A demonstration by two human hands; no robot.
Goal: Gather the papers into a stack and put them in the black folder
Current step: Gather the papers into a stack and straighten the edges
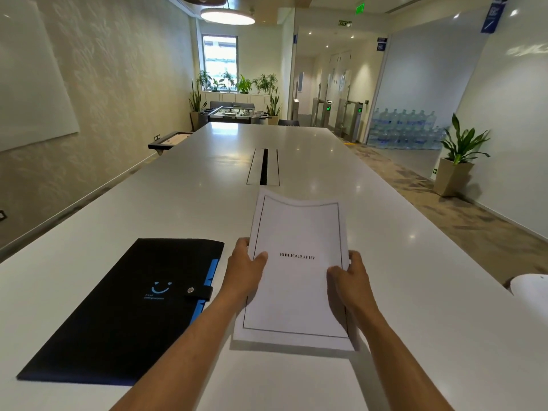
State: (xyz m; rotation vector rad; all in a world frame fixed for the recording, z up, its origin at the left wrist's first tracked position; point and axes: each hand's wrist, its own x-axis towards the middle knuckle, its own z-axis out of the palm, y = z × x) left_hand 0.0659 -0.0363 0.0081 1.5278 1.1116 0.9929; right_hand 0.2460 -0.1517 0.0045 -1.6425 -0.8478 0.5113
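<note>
A stack of white papers (296,298) with a black border and the word BIBLIOGRAPHY on top is held upright on its lower edge, tilted away from me, on the white table (148,209). My left hand (244,269) grips its left edge with the thumb on the front. Gripping the right edge is my right hand (351,280). The black folder (118,310) lies flat to the left, closed with a snap strap, a blue smile logo on its cover and blue tabs along its right edge.
A cable slot (264,167) runs down the table's middle beyond the papers. A white object (530,292) pokes in at the right table edge. A potted plant (458,155) and stacked water bottles (406,129) stand on the floor at the right.
</note>
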